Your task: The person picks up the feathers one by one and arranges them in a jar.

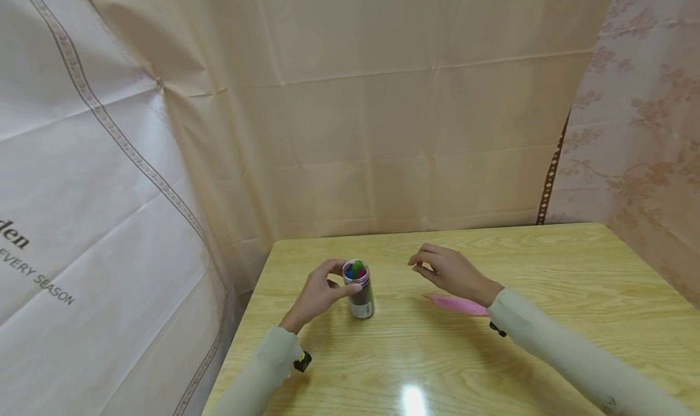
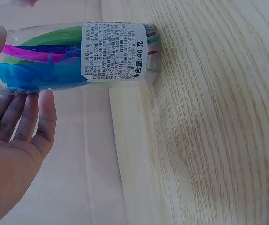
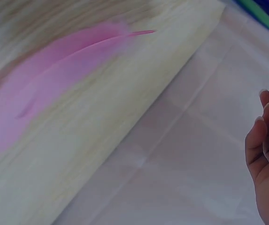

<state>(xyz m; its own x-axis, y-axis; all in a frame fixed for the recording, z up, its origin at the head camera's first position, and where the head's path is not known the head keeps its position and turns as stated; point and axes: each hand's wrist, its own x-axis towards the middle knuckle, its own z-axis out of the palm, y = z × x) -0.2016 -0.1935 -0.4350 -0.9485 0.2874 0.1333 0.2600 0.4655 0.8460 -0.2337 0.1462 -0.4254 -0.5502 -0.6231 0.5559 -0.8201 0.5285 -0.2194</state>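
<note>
A clear jar (image 1: 361,296) with a white printed label (image 2: 114,50) stands upright on the table, lidless at the top. Inside it are several feathers (image 2: 40,77) in blue, green, magenta and purple. My left hand (image 1: 317,293) holds the jar near its mouth, thumb on the near side and fingers on the far side. To the right, my right hand (image 1: 451,273) hovers over the table with loosely bent fingers and nothing in them. Beneath its wrist lies a pink feather (image 1: 456,305), quill toward the jar; the sleeve overlaps its other end in the head view.
The wooden table (image 1: 415,355) has light yellow grain and a glare spot near its front. Beige cloth (image 1: 383,130) hangs behind its back edge. A pale printed cloth (image 1: 98,234) hangs at the left, a floral one (image 1: 645,130) at the right.
</note>
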